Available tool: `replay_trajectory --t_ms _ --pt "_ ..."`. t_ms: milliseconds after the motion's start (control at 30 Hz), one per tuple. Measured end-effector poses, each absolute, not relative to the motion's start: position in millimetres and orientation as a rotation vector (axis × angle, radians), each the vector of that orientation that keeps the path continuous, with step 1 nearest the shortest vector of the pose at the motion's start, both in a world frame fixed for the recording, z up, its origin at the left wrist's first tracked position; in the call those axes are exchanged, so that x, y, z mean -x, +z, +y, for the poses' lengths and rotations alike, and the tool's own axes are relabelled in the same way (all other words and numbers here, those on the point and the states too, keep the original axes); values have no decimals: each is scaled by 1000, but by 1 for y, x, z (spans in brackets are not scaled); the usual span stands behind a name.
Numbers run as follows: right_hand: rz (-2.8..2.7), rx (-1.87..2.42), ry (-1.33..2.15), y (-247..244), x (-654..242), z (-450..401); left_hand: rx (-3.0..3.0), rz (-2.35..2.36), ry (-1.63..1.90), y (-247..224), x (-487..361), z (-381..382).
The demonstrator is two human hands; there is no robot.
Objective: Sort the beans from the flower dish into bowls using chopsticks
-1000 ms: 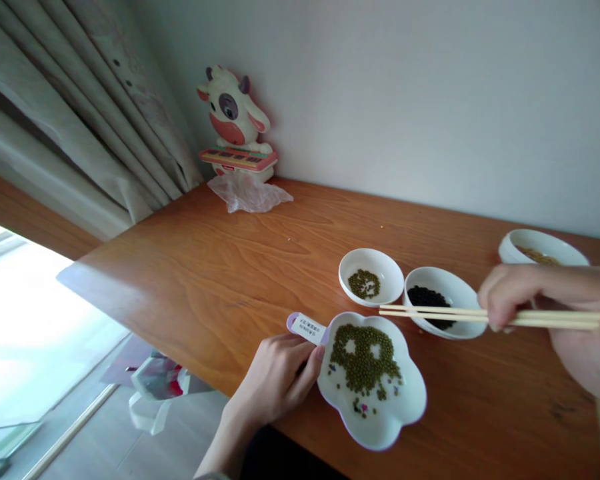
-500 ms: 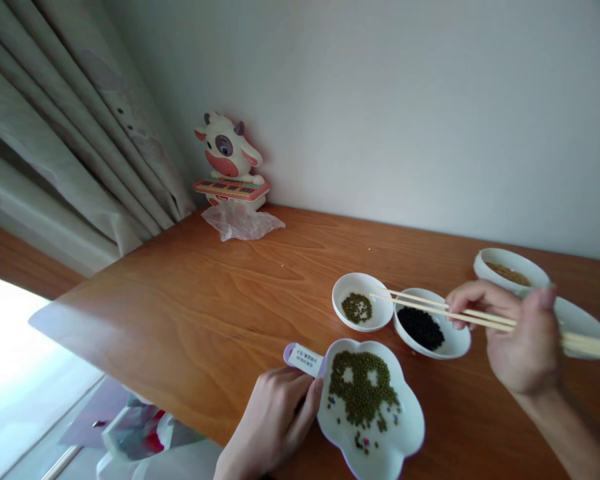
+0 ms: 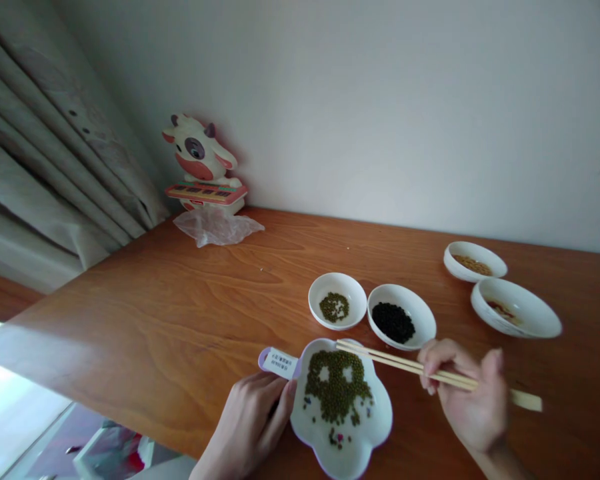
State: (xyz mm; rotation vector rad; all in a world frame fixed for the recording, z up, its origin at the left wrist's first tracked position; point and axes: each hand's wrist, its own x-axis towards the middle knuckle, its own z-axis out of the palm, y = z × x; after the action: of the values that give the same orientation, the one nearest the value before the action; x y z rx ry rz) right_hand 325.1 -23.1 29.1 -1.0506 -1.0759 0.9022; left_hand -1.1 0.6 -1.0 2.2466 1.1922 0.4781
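My right hand (image 3: 467, 390) grips a pair of wooden chopsticks (image 3: 405, 363). Their tips are close together over the far rim of a flower-shaped white dish (image 3: 380, 427) with a lilac edge. In that dish lie green mung beans (image 3: 337, 387), with a few small coloured bits near the front. My left hand (image 3: 255, 413) is closed at the dish's left side, by its short labelled handle (image 3: 279, 362). Just behind stand a white bowl (image 3: 355, 303) with some mung beans and a white bowl (image 3: 425, 320) of black beans or grains.
At the right back, one white bowl (image 3: 495, 263) holds yellowish grains and another bowl (image 3: 535, 313) holds a little brown stuff. A toy cow with a keyboard (image 3: 205, 163) and a crumpled clear plastic bag (image 3: 217, 227) sit in the left corner near the curtain (image 3: 45, 153).
My right hand has brought the chopsticks down and toward me, from over the mung bean bowl to the flower-shaped dish. Their tips have come together. The whole view has shifted a little to the right.
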Motion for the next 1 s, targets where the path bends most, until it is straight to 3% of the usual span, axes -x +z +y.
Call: replay_trajectory --t_ms 1000 --pt "-1243 1095 1219 22 -318 -26 -2317 1176 443 7 2 2"
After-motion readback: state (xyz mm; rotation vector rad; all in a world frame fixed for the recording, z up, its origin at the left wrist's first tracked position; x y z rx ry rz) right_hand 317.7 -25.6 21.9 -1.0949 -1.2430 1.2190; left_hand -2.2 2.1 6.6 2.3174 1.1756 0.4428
